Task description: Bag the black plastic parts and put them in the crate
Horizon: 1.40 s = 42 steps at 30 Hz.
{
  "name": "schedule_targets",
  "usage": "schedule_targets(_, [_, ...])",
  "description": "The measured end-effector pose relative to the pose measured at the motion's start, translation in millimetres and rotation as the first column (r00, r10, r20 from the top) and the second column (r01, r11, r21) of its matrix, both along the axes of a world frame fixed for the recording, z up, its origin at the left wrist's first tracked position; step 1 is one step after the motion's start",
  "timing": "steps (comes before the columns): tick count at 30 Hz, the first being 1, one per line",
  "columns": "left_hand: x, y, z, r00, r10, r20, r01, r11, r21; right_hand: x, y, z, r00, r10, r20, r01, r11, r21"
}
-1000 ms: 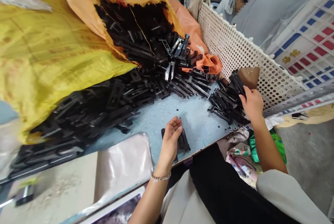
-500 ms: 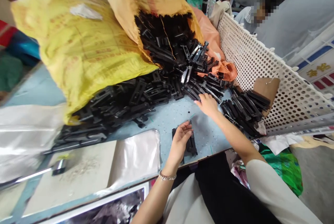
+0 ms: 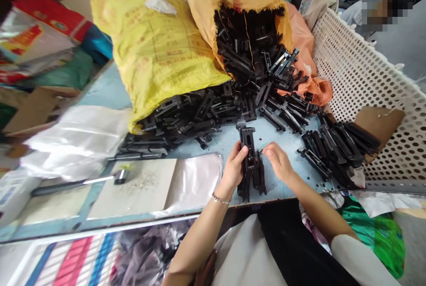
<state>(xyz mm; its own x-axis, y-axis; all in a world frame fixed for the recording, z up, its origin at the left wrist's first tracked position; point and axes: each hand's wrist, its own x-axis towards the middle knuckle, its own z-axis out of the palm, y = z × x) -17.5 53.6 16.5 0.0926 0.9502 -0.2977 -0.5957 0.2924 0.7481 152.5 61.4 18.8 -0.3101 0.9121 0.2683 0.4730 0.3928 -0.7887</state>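
Observation:
My left hand (image 3: pixel 235 166) grips a black slotted plastic part (image 3: pixel 248 137), its thumb lying across the front face. The part is held upright near the table's front edge. Just to its right, my right hand (image 3: pixel 278 161) has its fingers curled and pressed together; whether a small thing is in them I cannot make out. More black parts (image 3: pixel 259 177) lie on the table beneath and between my hands. A large heap of similar black parts (image 3: pixel 199 115) spills from a yellow sack (image 3: pixel 169 50) and an orange sack (image 3: pixel 203 6) beyond them.
Rows of black parts (image 3: pixel 336 144) rest at the right, by a white perforated basket (image 3: pixel 359 64) and a cardboard piece (image 3: pixel 379 130). On the left lie a hammer (image 3: pixel 120 176), a flat board (image 3: pixel 143 192) and clear plastic bags (image 3: pixel 80 135). Another person (image 3: pixel 353 13) is behind the basket.
My right hand has come back from the heap towards my left hand. A black slotted part is now in my left hand. The view has shifted left.

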Motion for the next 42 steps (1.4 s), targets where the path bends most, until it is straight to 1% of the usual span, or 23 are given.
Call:
schedule_targets(2, [-1,-12,7.3,0.995,-0.099,0.002,0.099,0.995,-0.028,2,12,7.8,0.996,-0.061,0.066,0.044,0.971,0.236])
schedule_targets(4, [-2,-24,11.5,0.971,-0.227,0.079,0.232,0.97,-0.07,5,34,11.8,0.982,-0.012,0.187,-0.065,0.913,0.403])
schedule_targets(6, [-2,-32,14.0,0.938,-0.312,0.153,0.328,0.939,-0.098,7,55,12.2,0.953,0.058,0.296,-0.195,0.866,0.46])
schedule_targets(8, [0,-37,16.4,0.933,-0.326,0.15,0.343,0.933,-0.109,6,68,11.6,0.939,0.094,0.332,-0.251,0.847,0.469])
schedule_targets(11, [4,-36,20.4,0.95,-0.283,0.129,0.296,0.95,-0.095,-1,70,13.4,0.972,0.062,0.227,-0.164,0.87,0.464])
schedule_targets(13, [4,-34,22.6,0.962,-0.23,0.151,0.243,0.967,-0.081,-7,60,16.2,0.994,0.004,0.107,-0.05,0.901,0.43])
schedule_targets(15, [0,-30,23.8,0.98,-0.142,0.141,0.155,0.985,-0.082,-11,42,17.5,0.999,0.014,0.05,-0.033,0.917,0.397])
schedule_targets(18, [-5,-27,23.5,0.996,-0.031,0.085,0.039,0.995,-0.096,-17,4,11.3,0.965,0.194,0.177,-0.249,0.893,0.375])
schedule_targets(20, [-4,-28,20.9,0.998,0.003,0.06,0.002,0.996,-0.087,-23,-22,1.7,0.936,0.249,0.248,-0.323,0.888,0.327])
schedule_targets(22, [-3,-30,15.3,0.997,0.075,0.003,-0.075,0.996,-0.044,-30,-41,-9.2,0.961,0.196,0.197,-0.237,0.948,0.213])
schedule_targets(24, [-6,-32,6.5,0.976,0.186,-0.112,-0.184,0.982,0.03,-36,-49,-18.0,0.982,0.164,0.091,-0.162,0.987,-0.022])
schedule_targets(26, [-14,-32,-5.2,0.927,0.283,-0.245,-0.268,0.959,0.093,-36,-38,-23.0,0.977,0.21,0.031,-0.195,0.946,-0.258])
schedule_targets(27, [-21,-31,-11.8,0.905,0.307,-0.296,-0.289,0.952,0.103,-32,-25,-23.9,0.976,0.213,0.038,-0.192,0.934,-0.302])
schedule_targets(28, [-27,-31,-18.7,0.89,0.314,-0.33,-0.301,0.949,0.091,-26,-7,-24.1,0.978,0.196,0.067,-0.168,0.94,-0.295])
schedule_targets(29, [-34,-31,-25.8,0.889,0.3,-0.346,-0.301,0.952,0.052,-18,15,-23.8,0.987,0.11,0.12,-0.081,0.97,-0.229])
schedule_targets(30, [-39,-32,-32.9,0.901,0.259,-0.348,-0.28,0.96,-0.012,-9,40,-23.4,0.985,-0.073,0.156,0.089,0.991,-0.098])
schedule_targets(31, [-43,-34,-39.8,0.919,0.203,-0.338,-0.245,0.965,-0.089,2,65,-23.1,0.972,-0.177,0.156,0.186,0.982,-0.041])
schedule_targets(33, [-46,-42,-52.5,0.934,0.115,-0.338,-0.191,0.96,-0.203,22,109,-23.8,0.943,-0.3,0.143,0.304,0.953,-0.004])
schedule_targets(35, [-42,-52,-61.9,0.893,0.106,-0.437,-0.205,0.961,-0.185,36,134,-26.1,0.927,-0.353,0.126,0.358,0.933,-0.02])
schedule_targets(37, [-36,-60,-66.2,0.795,0.137,-0.59,-0.211,0.976,-0.057,40,135,-29.0,0.927,-0.359,0.112,0.366,0.93,-0.049])
schedule_targets(39, [-31,-63,-64.8,0.672,0.165,-0.722,-0.156,0.985,0.08,36,113,-30.7,0.954,-0.299,0.012,0.297,0.938,-0.178])
schedule_targets(41, [-27,-60,-57.8,0.57,0.207,-0.795,-0.113,0.978,0.173,25,74,-29.7,0.962,-0.189,-0.197,0.098,0.913,-0.395])
schedule_targets(42, [-26,-57,-52.6,0.555,0.221,-0.802,-0.098,0.975,0.2,17,53,-27.8,0.943,-0.131,-0.304,-0.035,0.874,-0.485])
